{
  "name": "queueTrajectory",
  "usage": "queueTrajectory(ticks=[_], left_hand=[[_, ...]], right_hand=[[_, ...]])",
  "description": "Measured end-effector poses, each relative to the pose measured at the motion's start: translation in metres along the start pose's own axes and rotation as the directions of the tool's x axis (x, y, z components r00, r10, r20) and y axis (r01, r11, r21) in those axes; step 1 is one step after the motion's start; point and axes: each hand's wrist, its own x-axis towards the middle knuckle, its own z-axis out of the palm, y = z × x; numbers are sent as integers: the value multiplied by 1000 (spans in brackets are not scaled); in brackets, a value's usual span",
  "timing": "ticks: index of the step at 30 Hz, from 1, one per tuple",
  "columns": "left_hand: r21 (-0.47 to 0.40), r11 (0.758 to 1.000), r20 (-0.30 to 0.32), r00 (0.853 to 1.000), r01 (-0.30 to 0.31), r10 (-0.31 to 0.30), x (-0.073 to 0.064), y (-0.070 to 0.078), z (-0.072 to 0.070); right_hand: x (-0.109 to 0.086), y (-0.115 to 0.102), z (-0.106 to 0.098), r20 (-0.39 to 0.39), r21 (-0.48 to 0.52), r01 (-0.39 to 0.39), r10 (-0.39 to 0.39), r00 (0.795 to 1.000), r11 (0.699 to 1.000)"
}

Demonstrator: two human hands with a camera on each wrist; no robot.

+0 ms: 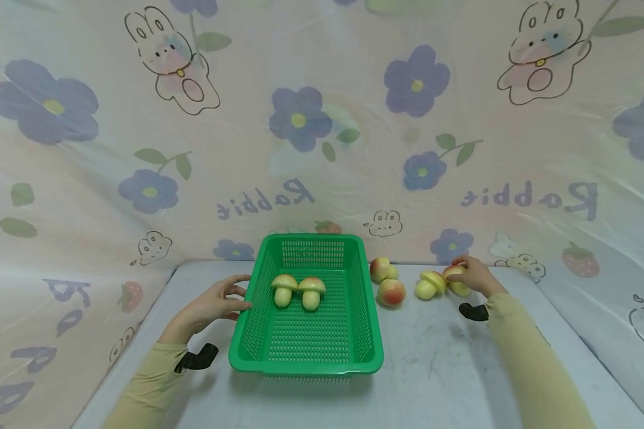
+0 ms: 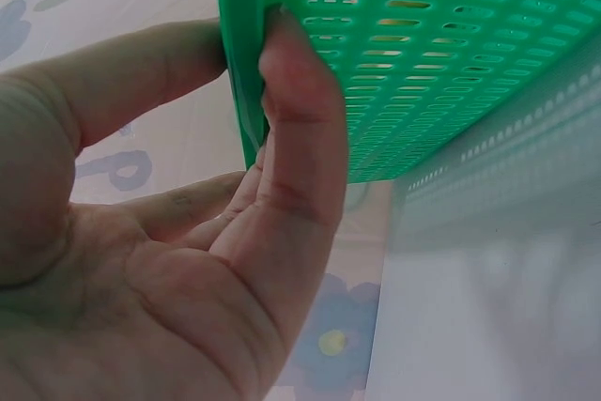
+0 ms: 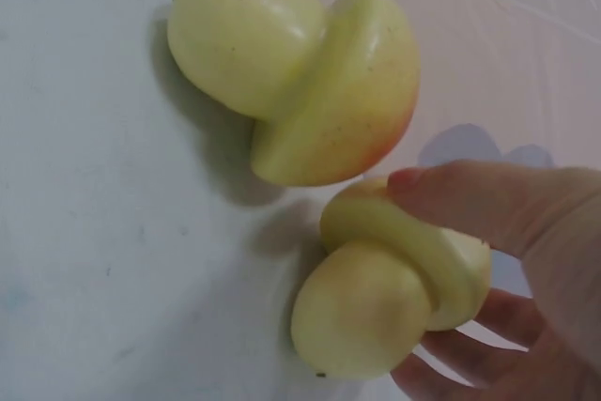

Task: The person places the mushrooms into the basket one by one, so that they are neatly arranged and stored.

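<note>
A green plastic basket [image 1: 307, 345] stands on the table with two toy mushrooms [image 1: 312, 285] lying in it, caps toward the back. My left hand [image 1: 217, 307] grips its left rim; the left wrist view has the thumb on one side and curled fingers [image 2: 305, 129] hooked under the lip. To the right of the basket, my right hand [image 1: 476, 277] holds a yellow toy mushroom [image 3: 362, 312] with a reddish cap. Its thumb lies on the cap and the other fingers reach round the far side. Close beside it lies another mushroom [image 1: 430, 285].
Two more mushrooms, a front one [image 1: 392, 293] and a back one [image 1: 380, 269], lie just off the basket's right wall. Behind the white table [image 1: 434, 369] hangs a cloth [image 1: 349, 179] printed with rabbits and flowers.
</note>
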Motion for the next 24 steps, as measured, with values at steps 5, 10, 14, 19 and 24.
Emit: queueTrajectory(ticks=[5,10,14,19,24], left_hand=[[-12,1000,-8,1000,9,-9,0,1,0],[-23,999,-16,1000,23,-23,-1,2,0],[-36,998,-22,999,47,-48,-2,0,0],[-41,998,-41,998,53,-55,-1,2,1],[-39,998,-45,998,51,-53,1,4,2]], right_hand=[[0,3,0,-4,-22,8,-8,1000,1000],[-7,5,0,20,-9,-13,13,1000,1000],[-12,10,0,23,24,-27,26,999,999],[-13,15,1,8,59,-22,22,1000,998],[-15,15,2,8,81,-24,23,1000,996]])
